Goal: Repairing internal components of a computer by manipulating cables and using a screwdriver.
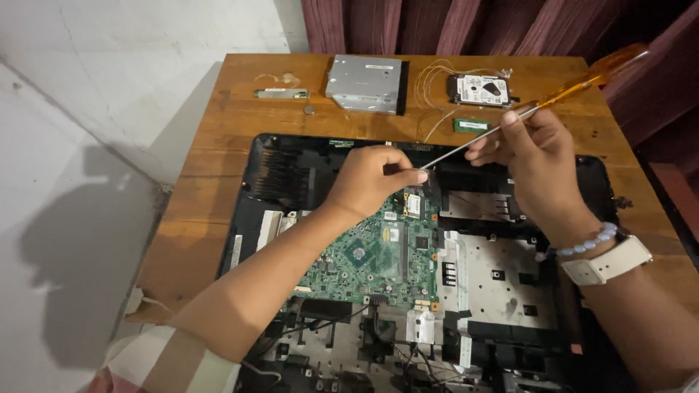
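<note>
Both hands [451, 164] on screwdriver [502, 127]

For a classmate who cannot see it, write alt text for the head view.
Two hands work a long screwdriver over an opened laptop: the right hand grips the shaft, the left hand steadies its tip above the green circuit board. Removed drives lie behind on the wooden table.

Screwdriver [510, 120] tip behind left fingertips [408, 177]

Soft even light — sharp focus, dark shadow on left floor [69, 247]
</note>
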